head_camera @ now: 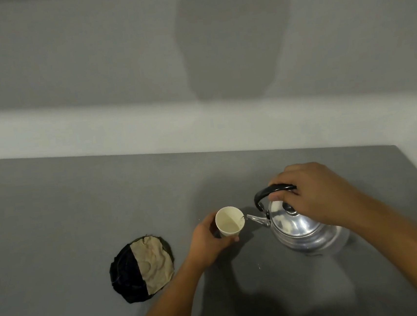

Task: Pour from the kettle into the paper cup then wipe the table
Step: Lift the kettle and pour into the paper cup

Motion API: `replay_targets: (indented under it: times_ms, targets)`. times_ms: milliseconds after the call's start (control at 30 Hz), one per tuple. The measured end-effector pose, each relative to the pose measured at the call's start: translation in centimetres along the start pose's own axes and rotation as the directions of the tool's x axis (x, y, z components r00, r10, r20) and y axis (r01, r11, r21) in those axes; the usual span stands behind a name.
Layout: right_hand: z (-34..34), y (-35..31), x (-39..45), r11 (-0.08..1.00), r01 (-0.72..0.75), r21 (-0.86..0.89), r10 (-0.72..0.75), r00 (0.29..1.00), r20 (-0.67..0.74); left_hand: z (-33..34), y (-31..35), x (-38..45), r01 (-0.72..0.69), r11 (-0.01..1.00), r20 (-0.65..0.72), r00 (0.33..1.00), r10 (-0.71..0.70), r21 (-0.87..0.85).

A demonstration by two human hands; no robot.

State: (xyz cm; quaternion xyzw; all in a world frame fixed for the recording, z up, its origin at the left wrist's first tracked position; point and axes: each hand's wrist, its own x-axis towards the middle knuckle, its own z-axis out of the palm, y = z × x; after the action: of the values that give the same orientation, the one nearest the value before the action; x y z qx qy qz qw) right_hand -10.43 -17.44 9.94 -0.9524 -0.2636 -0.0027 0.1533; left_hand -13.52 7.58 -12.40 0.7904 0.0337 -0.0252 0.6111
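Note:
A shiny metal kettle [301, 228] is tilted to the left, its spout resting at the rim of a white paper cup [229, 221]. My right hand [312, 193] grips the kettle's black handle from above. My left hand [209, 241] wraps around the cup's left and lower side and holds it tilted toward the spout. Pale liquid shows inside the cup. A round cloth [143, 267], half dark and half beige, lies flat on the grey table [68, 222] to the left of the cup.
A few small water drops [258, 266] lie on the table below the kettle. The table's far edge meets a pale wall [123, 130], and its right edge runs diagonally past the kettle.

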Motion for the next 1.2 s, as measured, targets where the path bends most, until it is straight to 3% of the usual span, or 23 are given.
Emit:
replay_targets:
  times_ms: [1200]
  targets:
    - [-2.2, -1.7, 2.5, 0.995, 0.058, -0.085, -0.05, 0.994, 0.095, -0.2, 0.3, 0.0, 0.002, 1.0, 0.006, 1.0, -0.002, 0.015]
